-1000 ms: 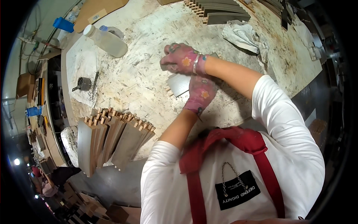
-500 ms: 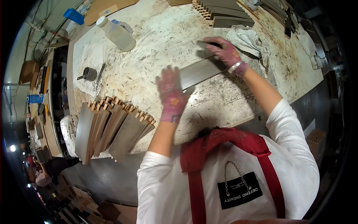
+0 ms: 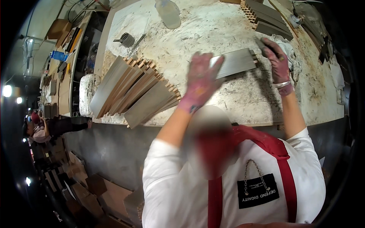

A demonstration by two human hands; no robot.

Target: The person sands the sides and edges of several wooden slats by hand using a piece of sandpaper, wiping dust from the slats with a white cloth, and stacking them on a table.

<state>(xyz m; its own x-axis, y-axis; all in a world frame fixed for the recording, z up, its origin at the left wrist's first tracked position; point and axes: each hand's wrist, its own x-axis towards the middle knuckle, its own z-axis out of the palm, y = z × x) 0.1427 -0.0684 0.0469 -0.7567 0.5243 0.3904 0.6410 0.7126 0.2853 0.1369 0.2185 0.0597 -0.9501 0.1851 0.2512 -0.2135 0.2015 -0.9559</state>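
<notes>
A grey flat board (image 3: 239, 62) with wooden pegs at its right end lies on the worktable. My left hand (image 3: 199, 83), in a stained pink glove, rests at the board's left end with fingers spread, slightly blurred. Beyond the pegged end, apart from the board, my right hand (image 3: 279, 64) is raised in a matching glove. Its fingers are closed round a dark grey, flat pad (image 3: 260, 46), whose exact kind I cannot make out. Behind that hand a crumpled white cloth (image 3: 289, 47) lies on the table.
Several pegged grey boards (image 3: 152, 100) stand fanned at the table's near left edge. More boards (image 3: 268, 17) are stacked at the far right. A cloudy plastic bottle (image 3: 168, 15) and a dark coiled item (image 3: 126, 39) sit farther back. Another person (image 3: 40, 131) is at far left.
My view has swung, shifting the scene. My right hand has moved off the board's right end with the pad, uncovering the pegs. My left hand has come further over the left end.
</notes>
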